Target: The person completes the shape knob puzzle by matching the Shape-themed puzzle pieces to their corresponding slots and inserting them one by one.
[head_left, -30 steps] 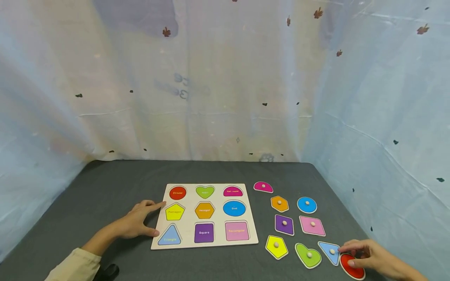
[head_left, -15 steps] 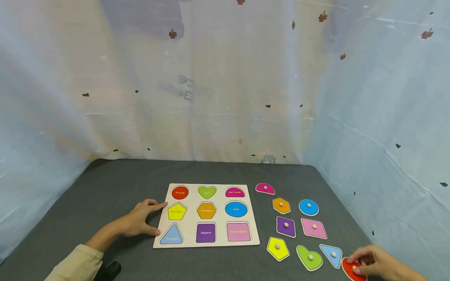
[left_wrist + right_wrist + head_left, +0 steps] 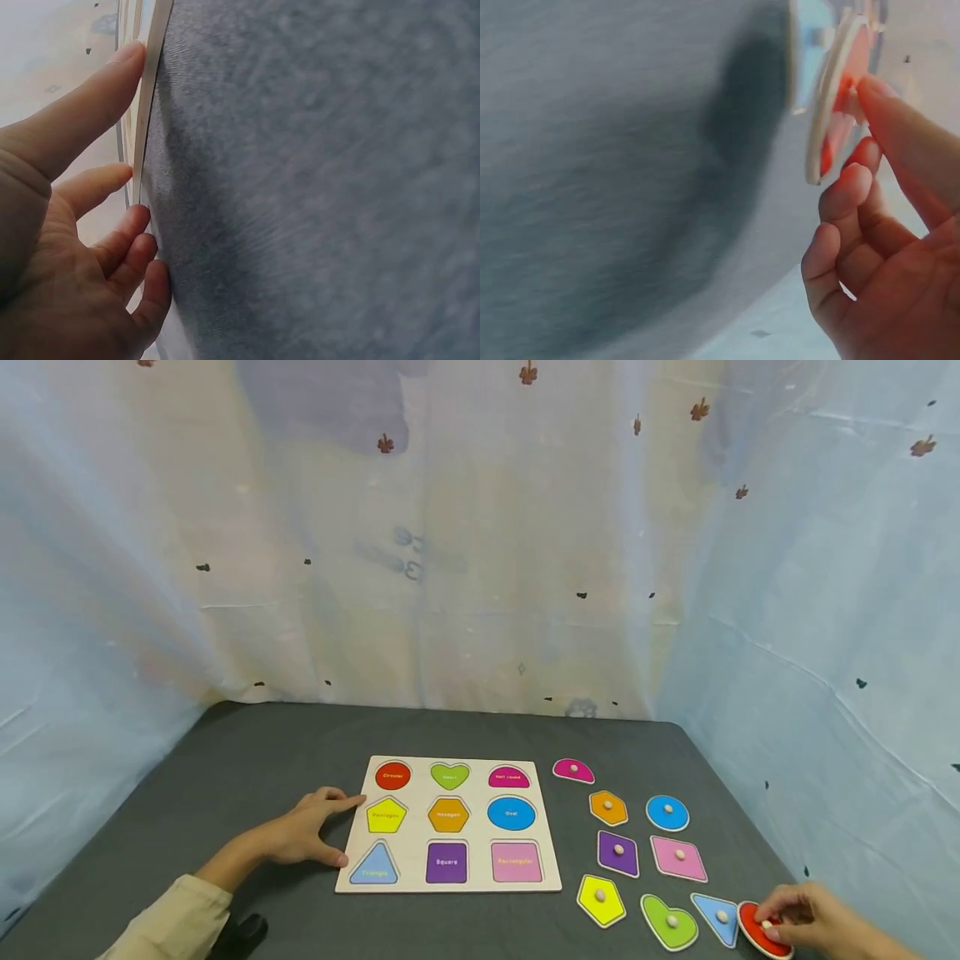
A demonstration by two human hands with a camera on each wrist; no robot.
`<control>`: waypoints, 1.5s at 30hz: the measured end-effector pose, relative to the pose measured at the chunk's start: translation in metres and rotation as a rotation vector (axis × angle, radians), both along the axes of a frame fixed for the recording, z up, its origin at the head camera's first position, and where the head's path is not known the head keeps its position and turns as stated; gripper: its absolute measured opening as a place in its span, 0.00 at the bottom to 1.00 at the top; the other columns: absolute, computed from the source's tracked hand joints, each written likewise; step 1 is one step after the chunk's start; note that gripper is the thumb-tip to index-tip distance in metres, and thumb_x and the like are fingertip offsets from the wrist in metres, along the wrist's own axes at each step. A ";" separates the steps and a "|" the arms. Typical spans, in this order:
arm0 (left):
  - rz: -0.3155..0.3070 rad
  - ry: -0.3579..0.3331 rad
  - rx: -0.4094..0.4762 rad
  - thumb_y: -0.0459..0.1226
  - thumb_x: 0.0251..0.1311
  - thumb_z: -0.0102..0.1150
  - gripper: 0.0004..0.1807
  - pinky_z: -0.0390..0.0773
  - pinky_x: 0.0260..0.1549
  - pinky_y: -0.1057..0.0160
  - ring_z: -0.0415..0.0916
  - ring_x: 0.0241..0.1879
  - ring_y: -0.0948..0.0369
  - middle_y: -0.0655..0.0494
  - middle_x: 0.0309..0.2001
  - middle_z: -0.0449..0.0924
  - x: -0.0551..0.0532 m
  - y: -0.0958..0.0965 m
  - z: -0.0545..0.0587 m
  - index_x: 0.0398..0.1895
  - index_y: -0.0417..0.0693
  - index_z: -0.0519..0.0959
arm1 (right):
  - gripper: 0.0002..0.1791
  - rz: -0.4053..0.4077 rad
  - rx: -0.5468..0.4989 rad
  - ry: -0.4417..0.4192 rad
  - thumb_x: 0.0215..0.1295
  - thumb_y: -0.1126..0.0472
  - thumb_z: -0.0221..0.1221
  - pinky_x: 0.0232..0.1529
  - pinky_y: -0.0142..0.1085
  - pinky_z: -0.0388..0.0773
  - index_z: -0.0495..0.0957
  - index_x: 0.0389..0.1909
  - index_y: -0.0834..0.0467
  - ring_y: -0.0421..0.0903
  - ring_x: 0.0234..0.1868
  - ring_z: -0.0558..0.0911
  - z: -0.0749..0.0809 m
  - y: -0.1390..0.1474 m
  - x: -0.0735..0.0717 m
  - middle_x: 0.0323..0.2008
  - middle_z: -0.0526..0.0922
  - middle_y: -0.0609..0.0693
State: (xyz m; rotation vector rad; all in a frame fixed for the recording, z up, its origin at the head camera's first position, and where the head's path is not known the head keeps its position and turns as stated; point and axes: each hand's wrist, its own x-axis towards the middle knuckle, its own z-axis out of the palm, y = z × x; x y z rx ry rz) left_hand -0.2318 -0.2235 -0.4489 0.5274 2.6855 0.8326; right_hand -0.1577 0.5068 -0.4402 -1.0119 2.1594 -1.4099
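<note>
At the front right, my right hand (image 3: 813, 920) pinches the small knob of a red circular puzzle piece (image 3: 756, 930). In the right wrist view that red piece (image 3: 838, 97) is tilted and held above the table. A light blue triangle piece (image 3: 715, 917) lies just left of it. My left hand (image 3: 307, 831) rests at the left edge of a pale wooden puzzle board (image 3: 480, 827), thumb and index finger touching its side. In the left wrist view the thumb and fingertips of the left hand (image 3: 82, 225) meet the board's edge (image 3: 150, 82) with the fingers extended.
Right of the board lie more knobbed pieces: green heart (image 3: 669, 922), yellow pentagon (image 3: 601, 901), purple square (image 3: 618, 853), pink rectangle (image 3: 678, 858), orange hexagon (image 3: 608, 808), blue oval (image 3: 667, 813) and magenta half round (image 3: 573, 770). A patterned curtain (image 3: 480, 568) surrounds the grey table (image 3: 300, 735).
My right hand has moved from beside the triangle onto the red circle's knob, and the piece is now lifted and tilted. The left hand stays at the board. The head view has shifted slightly.
</note>
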 end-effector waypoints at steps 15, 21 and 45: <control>0.027 -0.063 -0.014 0.45 0.42 0.82 0.55 0.61 0.61 0.28 0.57 0.66 0.38 0.37 0.70 0.59 -0.007 0.001 -0.002 0.77 0.51 0.63 | 0.07 -0.277 0.223 0.411 0.64 0.71 0.64 0.31 0.31 0.75 0.87 0.35 0.58 0.38 0.31 0.78 0.052 -0.115 -0.043 0.32 0.82 0.48; 0.018 -0.060 -0.020 0.45 0.42 0.82 0.56 0.61 0.61 0.29 0.57 0.66 0.38 0.37 0.69 0.59 -0.008 -0.002 -0.001 0.77 0.51 0.63 | 0.03 -0.285 0.248 0.434 0.64 0.65 0.66 0.34 0.30 0.76 0.88 0.35 0.55 0.36 0.34 0.77 0.057 -0.160 -0.066 0.33 0.83 0.49; 0.002 -0.078 0.007 0.44 0.42 0.82 0.58 0.61 0.61 0.27 0.56 0.67 0.37 0.36 0.71 0.57 -0.005 -0.001 0.008 0.78 0.50 0.60 | 0.07 -0.240 0.248 0.346 0.64 0.64 0.68 0.37 0.30 0.80 0.89 0.39 0.63 0.42 0.36 0.78 0.051 -0.289 -0.135 0.37 0.85 0.56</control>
